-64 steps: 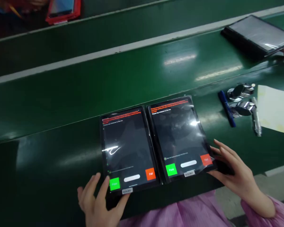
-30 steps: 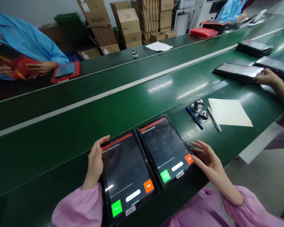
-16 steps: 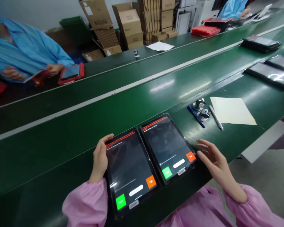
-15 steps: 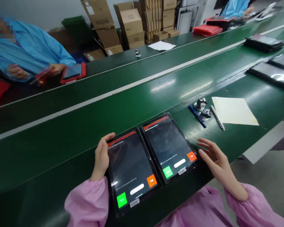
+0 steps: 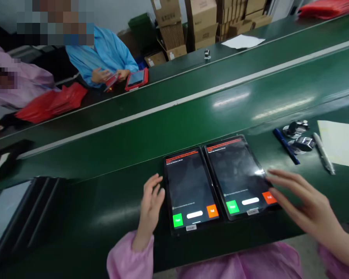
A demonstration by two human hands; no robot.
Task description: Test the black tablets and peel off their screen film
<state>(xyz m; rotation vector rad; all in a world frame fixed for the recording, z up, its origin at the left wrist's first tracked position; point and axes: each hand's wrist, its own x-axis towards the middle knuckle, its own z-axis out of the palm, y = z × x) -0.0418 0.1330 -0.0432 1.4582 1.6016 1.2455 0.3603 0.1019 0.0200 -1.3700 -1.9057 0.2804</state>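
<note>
Two dark tablets lie side by side on the green bench, screens up, each showing red text, a green button and an orange "Fail" button. Just left of the left tablet (image 5: 189, 186) is my left hand (image 5: 151, 203), fingers apart and holding nothing. My right hand (image 5: 308, 197) hovers at the right edge of the right tablet (image 5: 235, 174), fingers stretched out; whether the fingertips touch it I cannot tell. Beyond that hand lie a blue pen (image 5: 286, 146), a white pen (image 5: 323, 153) and two shiny metal pieces (image 5: 302, 144).
Several stacked tablets (image 5: 11, 217) lie at the left. A cream sheet (image 5: 341, 141) is at the right. Across the bench, a person in blue (image 5: 107, 54) handles something red beside a red-cased tablet (image 5: 136, 78). Cardboard boxes (image 5: 203, 23) stand behind.
The view has swung left, bringing the stacked tablets and a person in pink into sight. My left hand has come off the left tablet's edge; its fingers are now clear of it.
</note>
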